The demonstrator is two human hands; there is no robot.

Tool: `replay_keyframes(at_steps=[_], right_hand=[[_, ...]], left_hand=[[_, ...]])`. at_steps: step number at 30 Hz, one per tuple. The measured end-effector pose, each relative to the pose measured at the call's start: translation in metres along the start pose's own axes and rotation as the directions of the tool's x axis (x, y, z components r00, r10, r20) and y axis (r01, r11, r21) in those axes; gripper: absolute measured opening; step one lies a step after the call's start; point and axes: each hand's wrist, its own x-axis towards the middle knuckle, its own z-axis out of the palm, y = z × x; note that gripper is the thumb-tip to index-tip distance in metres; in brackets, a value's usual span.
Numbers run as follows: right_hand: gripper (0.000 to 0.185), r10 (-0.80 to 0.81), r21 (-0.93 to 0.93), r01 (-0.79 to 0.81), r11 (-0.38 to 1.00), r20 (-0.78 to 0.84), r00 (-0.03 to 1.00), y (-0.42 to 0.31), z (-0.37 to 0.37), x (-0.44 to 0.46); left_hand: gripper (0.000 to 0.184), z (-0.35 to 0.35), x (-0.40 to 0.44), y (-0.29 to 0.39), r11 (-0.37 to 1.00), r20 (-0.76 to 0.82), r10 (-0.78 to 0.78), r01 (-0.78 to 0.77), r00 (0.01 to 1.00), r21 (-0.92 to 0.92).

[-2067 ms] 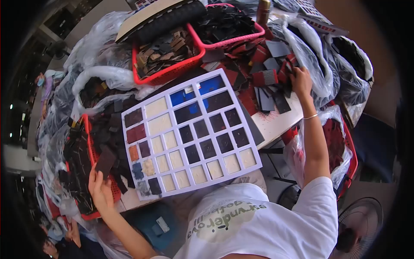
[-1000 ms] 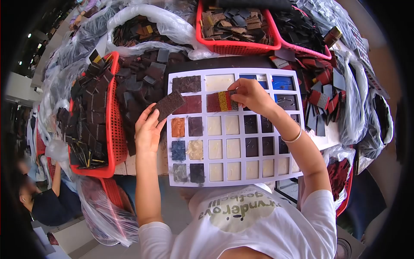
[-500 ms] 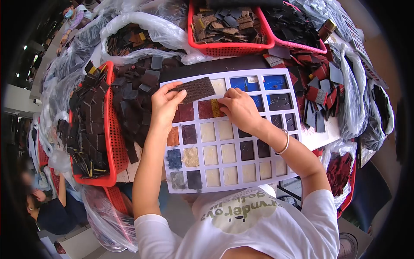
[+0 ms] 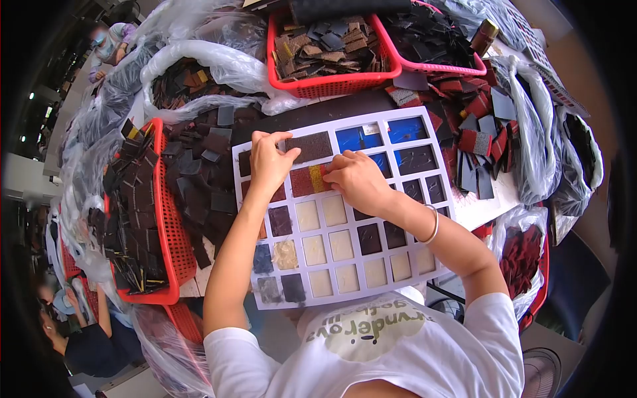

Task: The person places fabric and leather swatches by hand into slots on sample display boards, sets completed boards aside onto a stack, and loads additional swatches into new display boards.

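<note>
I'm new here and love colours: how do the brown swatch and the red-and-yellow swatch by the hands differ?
The brown swatch looks dark and plain; the red-and-yellow swatch is banded. The left hand is at the brown swatch, the right hand at the red-and-yellow swatch. Both lie on the white board.

White table (image 4: 488,208), gridded board (image 4: 332,299) over near edge, dark swatches (image 4: 199,182) left, red-and-grey swatches (image 4: 475,142) right, red basket (image 4: 325,85), pink basket (image 4: 446,68) behind.

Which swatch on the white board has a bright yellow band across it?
The red swatch at the right hand: a bright yellow band crosses it, while the dark brown swatch just above it, at the left hand, shows no such band.
</note>
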Motion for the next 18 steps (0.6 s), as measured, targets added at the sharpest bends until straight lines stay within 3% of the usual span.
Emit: replay_keyframes(at_steps=[1, 2, 5, 7, 8, 11, 15, 18], right_hand=[[0.010, 0.000, -0.001, 0.000, 1.000, 0.002, 1.000, 0.001, 0.000, 0.001], [0.009, 0.000, -0.001, 0.000, 1.000, 0.002, 1.000, 0.000, 0.001, 0.003], [0.006, 0.033, 0.029, -0.034, 0.999, 0.010, 0.999, 0.000, -0.001, 0.006], [0.005, 0.021, 0.019, -0.021, 1.000, -0.007, 1.000, -0.001, -0.002, 0.007], [0.005, 0.027, 0.011, -0.027, 1.000, 0.007, 1.000, -0.002, 0.000, 0.008], [0.006, 0.029, -0.003, -0.029, 1.000, 0.010, 1.000, -0.004, -0.001, 0.009], [0.006, 0.046, -0.061, -0.047, 0.997, -0.012, 0.999, -0.004, 0.004, 0.009], [0.009, 0.080, -0.100, -0.074, 0.992, 0.048, 0.996, -0.008, 0.007, 0.009]], left_hand=[[0.041, -0.004, -0.002, 0.001, 0.997, -0.056, 0.061, -0.058, 0.997, 0.060], [0.044, -0.006, -0.006, 0.005, 0.997, -0.015, 0.029, -0.028, 0.999, 0.077], [0.049, -0.015, -0.018, 0.018, 0.996, 0.088, -0.066, 0.071, 0.994, -0.056], [0.050, -0.015, -0.022, 0.004, 0.960, 0.061, 0.213, -0.221, 0.975, 0.173], [0.046, -0.011, -0.026, 0.002, 0.935, 0.025, 0.284, -0.283, 0.958, 0.216], [0.035, -0.012, -0.029, 0.018, 0.946, 0.043, 0.239, -0.243, 0.970, 0.213], [0.031, -0.018, -0.022, 0.009, 0.894, 0.165, 0.357, -0.388, 0.919, 0.225], [0.030, -0.021, -0.019, 0.012, 0.891, 0.191, 0.378, -0.411, 0.906, 0.190]])
